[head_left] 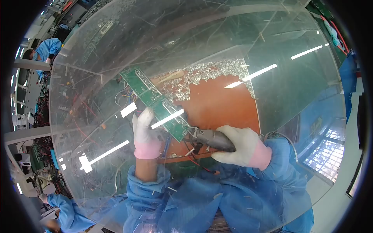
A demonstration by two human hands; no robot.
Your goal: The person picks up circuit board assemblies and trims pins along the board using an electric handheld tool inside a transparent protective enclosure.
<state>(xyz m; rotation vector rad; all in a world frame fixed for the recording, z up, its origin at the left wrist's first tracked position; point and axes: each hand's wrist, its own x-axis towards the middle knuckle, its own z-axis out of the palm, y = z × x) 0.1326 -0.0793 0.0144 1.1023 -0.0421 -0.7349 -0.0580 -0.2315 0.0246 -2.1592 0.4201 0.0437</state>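
A long green circuit board (149, 97) is held at a slant by my left hand (144, 130), which wears a white glove with a pink cuff. The fingers close on the board's lower left edge. My right hand (241, 145), gloved the same way, wraps round a dark grey air nipper (213, 139). Its metal jaws are at the lower right end of the board; whether they touch it I cannot tell. Under the board lies an orange-brown mat (225, 105). Silvery clippings (210, 70) are heaped along its far edge.
A clear, scratched plastic cover (279, 46) with bright reflections stands between the camera and my hands. Red and dark wires (196, 159) lie below the nipper. At the left, a person in blue (48, 46) and another blue sleeve (64, 207) are near cluttered benches.
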